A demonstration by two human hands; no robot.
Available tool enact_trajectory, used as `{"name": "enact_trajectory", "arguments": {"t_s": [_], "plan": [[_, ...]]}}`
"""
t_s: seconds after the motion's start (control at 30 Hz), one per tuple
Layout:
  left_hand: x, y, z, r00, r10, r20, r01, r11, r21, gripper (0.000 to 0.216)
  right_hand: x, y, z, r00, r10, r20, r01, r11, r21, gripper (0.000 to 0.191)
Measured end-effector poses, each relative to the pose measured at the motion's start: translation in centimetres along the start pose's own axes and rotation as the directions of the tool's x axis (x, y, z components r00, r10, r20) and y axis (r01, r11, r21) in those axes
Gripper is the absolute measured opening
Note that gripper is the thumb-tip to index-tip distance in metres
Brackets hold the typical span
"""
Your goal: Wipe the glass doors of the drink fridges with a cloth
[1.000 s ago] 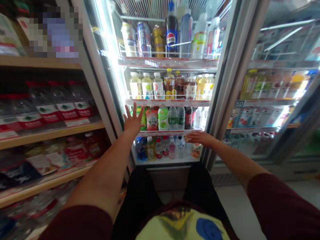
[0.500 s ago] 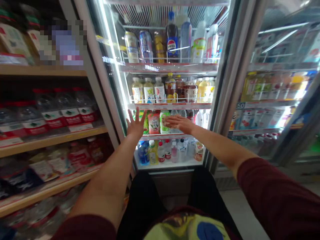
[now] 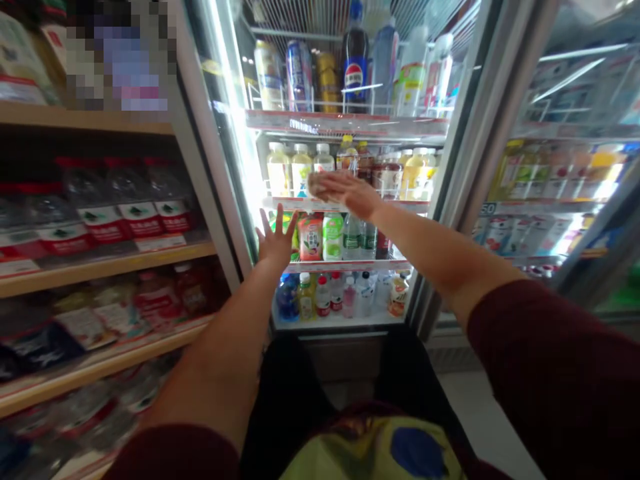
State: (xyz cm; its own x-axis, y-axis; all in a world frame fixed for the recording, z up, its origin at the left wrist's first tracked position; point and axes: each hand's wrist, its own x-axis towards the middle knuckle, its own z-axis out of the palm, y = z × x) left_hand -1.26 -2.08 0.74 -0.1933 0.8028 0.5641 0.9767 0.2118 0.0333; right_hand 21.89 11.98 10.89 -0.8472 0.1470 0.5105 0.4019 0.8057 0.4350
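Note:
My left hand [image 3: 276,243] is spread wide, fingers up, seemingly flat against the glass door of a lit drinks fridge, near the door's left edge. Nothing is in it. Higher and to the right, my right hand [image 3: 350,192] reaches across the glass with its fingers pointing left. Under its fingertips is a small beige wad that looks like a cloth [image 3: 317,185]; blur hides its details. Behind the glass, around my hands, stand juice bottles [image 3: 279,170], a red drink pack [image 3: 311,237] and a green one [image 3: 333,237].
The fridge's metal frame [image 3: 463,153] borders the door on the right, with another glass-fronted fridge beyond. At left, wooden shelves [image 3: 110,270] hold red-capped water bottles [image 3: 103,200]. A cola bottle [image 3: 355,63] and cans stand on the upper fridge shelf. My knees are close below the door.
My right hand has moved up the glass with the cloth, from the drink packs to the juice bottle row. My left hand stays spread in about the same place. The view has shifted slightly.

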Motion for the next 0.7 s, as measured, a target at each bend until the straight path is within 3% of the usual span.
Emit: {"name": "enact_trajectory", "arguments": {"t_s": [0.07, 0.1, 0.13, 0.23, 0.3, 0.4, 0.47, 0.63, 0.7], "plan": [[0.0, 0.1, 0.0, 1.000, 0.001, 0.010, -0.001, 1.000, 0.006, 0.116, 0.9, 0.3, -0.1, 0.977, 0.181, -0.113, -0.179, 0.984, 0.027, 0.074], [0.0, 0.1, -0.1, 1.000, 0.001, 0.012, -0.001, 1.000, 0.006, 0.116, 1.1, 0.1, 0.2, 0.971, 0.208, -0.117, -0.205, 0.978, 0.041, 0.075], [0.0, 0.1, -0.2, 1.000, 0.002, 0.013, -0.002, 1.000, 0.003, 0.117, 1.2, -0.2, 0.7, 0.980, 0.181, -0.085, -0.177, 0.983, 0.050, 0.075], [-0.1, 0.2, -0.5, 1.000, 0.001, 0.019, -0.001, 1.000, -0.001, 0.114, 0.9, -0.7, 1.9, 0.997, -0.073, 0.033, 0.070, 0.995, 0.074, 0.071], [-0.2, 0.2, -0.6, 1.000, -0.001, 0.024, 0.001, 1.000, 0.000, 0.113, 0.8, -0.2, 1.9, 0.993, -0.117, 0.006, 0.117, 0.991, 0.062, 0.070], [-0.2, 0.2, -0.6, 1.000, 0.001, 0.018, -0.001, 1.000, -0.007, 0.113, 0.9, 0.9, 1.2, 0.981, 0.127, -0.144, -0.123, 0.992, 0.035, 0.074], [-0.1, 0.2, -0.4, 1.000, 0.003, 0.013, -0.003, 1.000, -0.004, 0.114, 0.5, 0.9, 1.1, 0.962, 0.211, -0.173, -0.206, 0.977, 0.050, 0.075], [0.0, 0.0, -0.2, 0.999, -0.011, 0.031, 0.010, 0.999, 0.033, 0.115, -0.8, 0.0, 1.3, 0.995, -0.091, -0.033, 0.094, 0.992, 0.080, 0.070], [-0.1, 0.0, -0.2, 1.000, -0.006, 0.025, 0.006, 1.000, 0.026, 0.114, -0.6, 0.6, 0.7, 0.996, -0.050, -0.078, 0.055, 0.996, 0.071, 0.070]]}}
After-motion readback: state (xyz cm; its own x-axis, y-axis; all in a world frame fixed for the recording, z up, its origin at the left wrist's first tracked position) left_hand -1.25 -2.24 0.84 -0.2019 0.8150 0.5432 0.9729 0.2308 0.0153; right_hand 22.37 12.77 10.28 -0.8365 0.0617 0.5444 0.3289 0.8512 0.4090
